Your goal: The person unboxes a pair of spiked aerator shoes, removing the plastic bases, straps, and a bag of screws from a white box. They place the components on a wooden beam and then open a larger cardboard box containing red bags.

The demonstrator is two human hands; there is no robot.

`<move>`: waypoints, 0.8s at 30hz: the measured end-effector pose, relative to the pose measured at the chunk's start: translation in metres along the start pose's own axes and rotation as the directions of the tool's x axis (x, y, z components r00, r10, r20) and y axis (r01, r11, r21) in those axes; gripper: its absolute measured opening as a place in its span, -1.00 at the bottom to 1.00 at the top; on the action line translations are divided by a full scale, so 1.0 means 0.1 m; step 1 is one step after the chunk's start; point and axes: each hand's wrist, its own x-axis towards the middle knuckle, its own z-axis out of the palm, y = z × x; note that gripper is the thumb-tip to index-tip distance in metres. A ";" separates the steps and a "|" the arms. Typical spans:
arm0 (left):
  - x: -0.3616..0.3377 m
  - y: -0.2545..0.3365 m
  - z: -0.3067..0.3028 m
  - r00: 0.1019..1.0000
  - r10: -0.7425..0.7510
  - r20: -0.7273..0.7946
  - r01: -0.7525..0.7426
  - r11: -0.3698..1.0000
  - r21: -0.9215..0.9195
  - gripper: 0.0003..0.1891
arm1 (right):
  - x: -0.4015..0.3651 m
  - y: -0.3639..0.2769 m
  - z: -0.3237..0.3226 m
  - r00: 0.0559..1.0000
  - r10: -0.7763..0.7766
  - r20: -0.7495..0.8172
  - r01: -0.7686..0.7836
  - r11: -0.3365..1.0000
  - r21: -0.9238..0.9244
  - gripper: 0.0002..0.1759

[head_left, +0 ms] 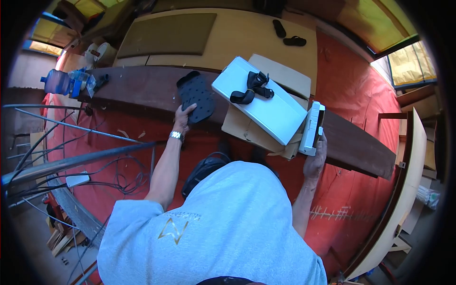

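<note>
A dark, flat pad with small dots (198,100) is gripped at its lower left edge by my left hand (184,117), over the brown bench (142,88). My right hand (315,159) holds a narrow white object (311,128) by its right side, upright beside the cardboard box. A white flat case (280,116) lies tilted on the open cardboard box (237,126). On top of the case rests a bundled black strap with buckles (256,88). The palm side of my right hand is partly hidden.
Behind the bench, a wooden board (228,42) carries black sandals (294,41). A blue water bottle (56,82) is at the left end. Metal tubes (80,161) and black cables (128,185) lie at left. Red sheeting (342,199) covers the floor; a wooden panel (399,199) stands right.
</note>
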 end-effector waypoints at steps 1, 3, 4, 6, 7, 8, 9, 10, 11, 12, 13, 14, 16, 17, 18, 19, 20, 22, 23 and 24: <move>-0.04 0.00 -0.11 0.999 0.036 0.005 -0.036 0.997 0.064 -0.45 | -0.01 0.00 -0.02 1.000 0.008 0.001 -0.008 1.000 0.000 -0.33; -0.33 0.17 -0.08 0.991 0.081 0.102 -0.072 0.993 -0.089 -0.48 | 0.01 -0.07 -0.01 1.000 0.007 -0.003 -0.007 0.998 -0.060 -0.38; -0.49 0.28 -0.01 0.987 0.108 0.122 -0.091 0.986 -0.139 -0.48 | 0.04 -0.10 -0.03 1.000 -0.004 0.003 0.004 0.991 -0.136 -0.39; -0.81 0.48 0.14 0.957 0.173 0.231 -0.123 0.969 -0.216 -0.44 | 0.07 -0.13 -0.08 0.999 -0.017 0.050 0.026 0.981 -0.192 -0.40; -0.99 0.61 0.31 0.941 0.180 0.286 -0.120 0.969 -0.215 -0.42 | 0.07 -0.22 -0.07 0.998 -0.011 0.058 0.024 0.973 -0.228 -0.39; -1.12 0.75 0.48 0.922 0.192 0.337 -0.124 0.969 -0.214 -0.40 | 0.08 -0.28 -0.05 0.998 -0.007 0.070 0.025 0.966 -0.259 -0.38; -1.21 0.83 0.64 0.915 0.195 0.354 -0.123 0.969 -0.215 -0.39 | 0.10 -0.30 -0.06 0.997 -0.026 0.078 0.045 0.965 -0.260 -0.39; -1.30 0.88 0.82 0.908 0.201 0.367 -0.128 0.968 -0.215 -0.38 | 0.12 -0.31 -0.06 0.995 -0.045 0.091 0.067 0.964 -0.257 -0.40; -1.38 0.92 1.00 0.902 0.210 0.377 -0.135 0.967 -0.216 -0.36 | 0.15 -0.27 -0.08 0.993 -0.052 0.105 0.075 0.969 -0.235 -0.39; -1.48 0.96 1.22 0.897 0.213 0.386 -0.138 0.967 -0.213 -0.36 | 0.16 -0.27 -0.10 0.991 -0.066 0.114 0.092 0.966 -0.243 -0.39; -1.59 0.98 1.47 0.893 0.217 0.395 -0.142 0.967 -0.210 -0.35 | 0.18 -0.28 -0.10 0.989 -0.080 0.124 0.109 0.962 -0.250 -0.38; -1.69 0.98 1.71 0.889 0.220 0.402 -0.146 0.968 -0.206 -0.34 | 0.18 -0.28 -0.11 0.986 -0.093 0.135 0.126 0.958 -0.256 -0.38; -1.86 0.92 2.13 0.878 0.203 0.433 -0.120 0.970 -0.213 -0.27 | 0.19 -0.28 -0.13 0.984 -0.106 0.143 0.140 0.957 -0.252 -0.37; -1.91 0.89 2.33 0.863 0.176 0.474 -0.072 0.971 -0.230 -0.25 | 0.19 -0.28 -0.13 0.984 -0.102 0.143 0.135 0.961 -0.241 -0.37; -1.96 0.85 2.52 0.844 0.148 0.515 -0.022 0.970 -0.243 -0.22 | 0.18 -0.28 -0.14 0.985 -0.097 0.142 0.128 0.965 -0.229 -0.36; -2.02 0.80 2.74 0.826 0.146 0.544 -0.016 0.971 -0.237 -0.22 | 0.18 -0.27 -0.16 0.979 -0.116 0.166 0.153 0.960 -0.232 -0.36; -2.06 0.75 2.97 0.806 0.144 0.574 -0.009 0.973 -0.231 -0.22 | 0.18 -0.26 -0.18 0.972 -0.171 0.162 0.205 0.952 -0.229 -0.35; -2.09 0.62 3.36 0.774 0.129 0.620 0.016 0.975 -0.222 -0.23 | 0.19 -0.27 -0.20 0.947 -0.282 0.155 0.312 0.923 -0.223 -0.31; -2.09 0.55 3.54 0.763 0.114 0.636 0.037 0.975 -0.219 -0.25 | 0.18 -0.25 -0.17 0.940 -0.328 0.089 0.339 0.926 -0.165 -0.40; -2.08 0.48 3.67 0.753 0.097 0.651 0.059 0.975 -0.214 -0.26 | 0.20 -0.15 -0.27 0.910 -0.363 0.199 0.408 0.866 -0.287 -0.45</move>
